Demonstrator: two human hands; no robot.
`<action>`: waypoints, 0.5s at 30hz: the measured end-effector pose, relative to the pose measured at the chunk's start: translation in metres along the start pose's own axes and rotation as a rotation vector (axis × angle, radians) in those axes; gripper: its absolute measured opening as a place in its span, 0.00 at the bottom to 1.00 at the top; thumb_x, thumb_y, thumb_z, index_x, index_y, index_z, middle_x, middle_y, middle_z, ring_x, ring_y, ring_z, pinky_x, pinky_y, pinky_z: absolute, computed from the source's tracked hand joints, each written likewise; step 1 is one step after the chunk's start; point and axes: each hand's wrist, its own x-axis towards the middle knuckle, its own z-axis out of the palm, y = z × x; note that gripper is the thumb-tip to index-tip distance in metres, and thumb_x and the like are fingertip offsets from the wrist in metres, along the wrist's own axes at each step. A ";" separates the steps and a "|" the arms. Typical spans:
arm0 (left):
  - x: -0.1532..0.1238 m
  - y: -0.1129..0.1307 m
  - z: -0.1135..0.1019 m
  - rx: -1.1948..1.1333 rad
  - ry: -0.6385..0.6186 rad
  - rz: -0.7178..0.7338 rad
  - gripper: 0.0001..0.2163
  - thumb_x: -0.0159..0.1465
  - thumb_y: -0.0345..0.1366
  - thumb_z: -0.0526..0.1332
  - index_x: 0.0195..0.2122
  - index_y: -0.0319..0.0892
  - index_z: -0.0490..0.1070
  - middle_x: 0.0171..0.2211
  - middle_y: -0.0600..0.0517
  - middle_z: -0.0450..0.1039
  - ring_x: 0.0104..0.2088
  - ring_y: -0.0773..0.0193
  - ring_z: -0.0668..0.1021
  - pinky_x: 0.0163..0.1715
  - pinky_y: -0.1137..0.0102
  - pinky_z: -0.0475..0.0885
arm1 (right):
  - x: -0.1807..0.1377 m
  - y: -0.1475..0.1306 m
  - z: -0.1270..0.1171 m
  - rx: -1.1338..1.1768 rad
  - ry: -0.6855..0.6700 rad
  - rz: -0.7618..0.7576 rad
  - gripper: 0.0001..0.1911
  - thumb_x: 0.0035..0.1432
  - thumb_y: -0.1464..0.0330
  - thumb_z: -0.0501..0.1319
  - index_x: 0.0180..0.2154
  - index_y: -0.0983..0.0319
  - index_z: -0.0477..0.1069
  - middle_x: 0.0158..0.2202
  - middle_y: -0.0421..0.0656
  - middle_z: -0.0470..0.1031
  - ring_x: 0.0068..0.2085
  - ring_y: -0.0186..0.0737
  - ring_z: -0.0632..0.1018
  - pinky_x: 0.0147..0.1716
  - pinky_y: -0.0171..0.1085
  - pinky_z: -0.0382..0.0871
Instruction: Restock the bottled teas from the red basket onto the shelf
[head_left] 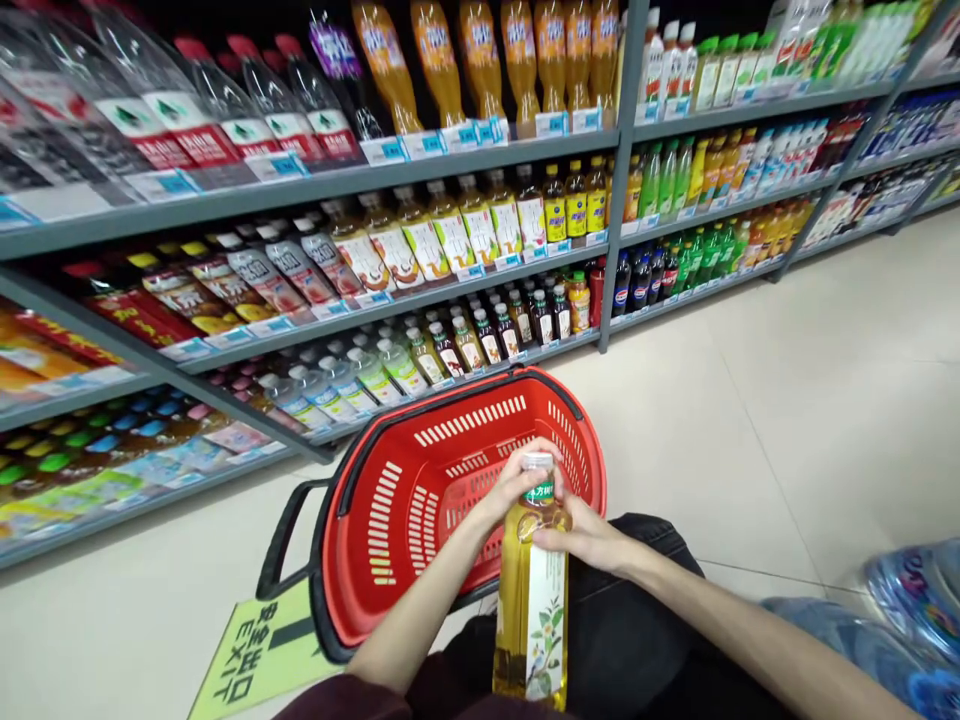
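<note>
A large bottle of yellow tea (517,590) with a white cap and a flowered white label is held close to my lap, its cap end pointing away from me. My left hand (519,478) wraps round the neck just below the cap. Round the bottle's shoulder closes my right hand (589,535), its thumb lying across the front. Just beyond the bottle, a red shopping basket (465,440) with slotted walls and a black handle stands on the floor. No goods show in the part of the basket that I can see.
Grey shelves (420,285) full of drink bottles run along the left and far side. A yellow-green exit sign (251,650) is stuck on the pale tiled floor (697,420). Plastic-wrapped water bottles (919,600) stand at the lower right.
</note>
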 end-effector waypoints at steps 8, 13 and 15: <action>-0.002 0.049 -0.004 0.766 0.016 -0.125 0.17 0.64 0.49 0.67 0.42 0.40 0.75 0.34 0.54 0.72 0.34 0.65 0.71 0.36 0.71 0.66 | 0.000 -0.003 0.008 -0.139 0.122 0.003 0.26 0.60 0.52 0.70 0.51 0.62 0.72 0.43 0.44 0.79 0.44 0.48 0.79 0.43 0.41 0.71; 0.000 0.075 0.000 0.988 -0.155 -0.193 0.18 0.66 0.52 0.63 0.31 0.40 0.72 0.26 0.56 0.67 0.28 0.68 0.67 0.31 0.72 0.61 | 0.001 -0.007 0.011 -0.164 0.018 0.033 0.19 0.56 0.54 0.71 0.37 0.63 0.75 0.30 0.37 0.74 0.32 0.38 0.73 0.32 0.35 0.63; 0.000 0.080 0.000 1.028 -0.231 -0.185 0.19 0.68 0.52 0.61 0.28 0.40 0.70 0.24 0.57 0.65 0.27 0.68 0.65 0.30 0.72 0.59 | 0.000 -0.010 0.012 -0.186 -0.010 0.039 0.17 0.55 0.55 0.71 0.35 0.62 0.75 0.28 0.36 0.72 0.31 0.37 0.71 0.30 0.34 0.61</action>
